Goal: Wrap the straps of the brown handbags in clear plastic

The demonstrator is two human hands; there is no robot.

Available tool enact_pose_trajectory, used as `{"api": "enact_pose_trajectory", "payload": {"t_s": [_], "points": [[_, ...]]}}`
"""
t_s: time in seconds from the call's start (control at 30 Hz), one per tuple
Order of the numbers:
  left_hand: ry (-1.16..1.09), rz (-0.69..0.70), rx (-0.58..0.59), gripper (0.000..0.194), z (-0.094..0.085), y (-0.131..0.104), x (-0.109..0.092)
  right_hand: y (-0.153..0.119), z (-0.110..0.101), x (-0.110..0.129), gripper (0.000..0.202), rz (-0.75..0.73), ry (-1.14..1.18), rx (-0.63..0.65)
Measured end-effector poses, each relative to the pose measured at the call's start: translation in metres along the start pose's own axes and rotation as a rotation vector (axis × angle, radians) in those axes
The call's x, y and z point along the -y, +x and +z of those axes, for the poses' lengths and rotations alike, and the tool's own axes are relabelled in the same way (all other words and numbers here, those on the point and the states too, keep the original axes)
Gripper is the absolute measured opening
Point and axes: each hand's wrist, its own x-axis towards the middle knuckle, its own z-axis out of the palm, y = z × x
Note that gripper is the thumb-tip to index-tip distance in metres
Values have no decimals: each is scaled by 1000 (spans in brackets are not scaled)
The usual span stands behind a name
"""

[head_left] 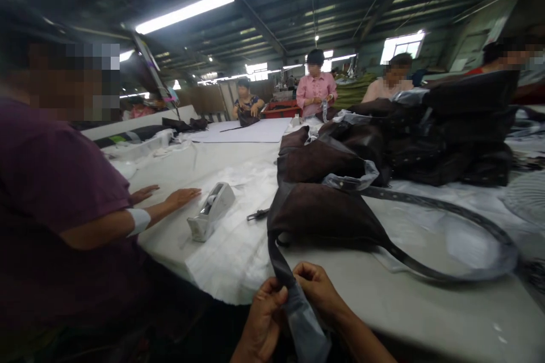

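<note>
A dark brown bag (327, 212) lies on the white table in front of me, its long studded strap (443, 204) looping out to the right. Another strap end hangs down over the table's near edge, with a clear plastic sleeve (304, 323) around its lower part. My left hand (266, 312) is closed on this strap from the left side, thumb on top. My right hand (313, 283) pinches it from the right, near the sleeve's upper end. A small black buckle piece (258, 214) sits beside the bag's left edge.
A tape dispenser (212, 211) stands on white plastic sheets (238, 255) to the left. A person in purple (63, 181) rests their hands on the table (170, 255) there. More dark bags (438, 136) are piled at the right. Other people work at the far side.
</note>
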Motion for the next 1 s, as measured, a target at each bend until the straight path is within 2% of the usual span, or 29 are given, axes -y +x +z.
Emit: {"api": "enact_pose_trajectory", "payload": {"t_s": [0.13,0.23,0.33,0.43,0.53,0.63,0.73,0.87,0.93,1.0], "points": [[68,33,1,18,6,1,1,-1,1,13,33,-15,-83,-144],[105,74,-46,23,8,3,2,-9,-4,28,38,-33,-163,-231],[131,61,-86,26,9,4,1,-18,-10,37,39,26,-295,-141],[131,39,-81,26,9,4,0,-23,-14,33,35,41,-378,-90],[153,5,-8,21,4,2,-2,-23,-15,27,37,71,-280,-142],[192,-22,45,31,-2,-2,-1,-21,-13,22,40,138,-161,-159],[182,82,-4,39,-6,-4,4,-21,-9,19,42,180,-85,-128],[196,278,-94,28,-5,1,9,-22,-3,21,42,207,-62,-110],[249,342,-93,27,-4,6,8,-21,-1,27,38,167,-85,-129],[322,387,-58,24,0,11,6,-18,0,37,37,64,-127,-149]]}}
